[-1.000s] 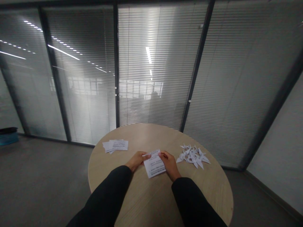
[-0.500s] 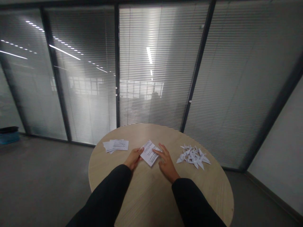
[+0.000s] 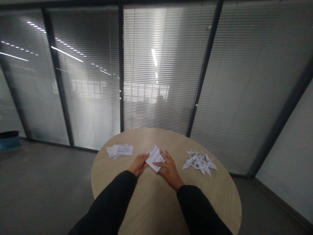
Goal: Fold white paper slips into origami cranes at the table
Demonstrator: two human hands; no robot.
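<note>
On the round wooden table (image 3: 156,204), folded paper cranes (image 3: 199,162) sit at 2 o'clock and a stack of printed sheets (image 3: 119,150) at 10, while a light, floppy printed sheet (image 3: 155,157) lies at 12, the left hand (image 3: 138,164) with fingers loosely against its edge, the right hand (image 3: 169,171) spread flat on it, neither pinching, so lift it by an edge

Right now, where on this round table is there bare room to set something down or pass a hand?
Bare wood shows on the near part of the table between the forearms, and to the right below the paper cranes. It is crowded around the folded sheet, between the left hand and right hand, with the printed slips close by.
</note>
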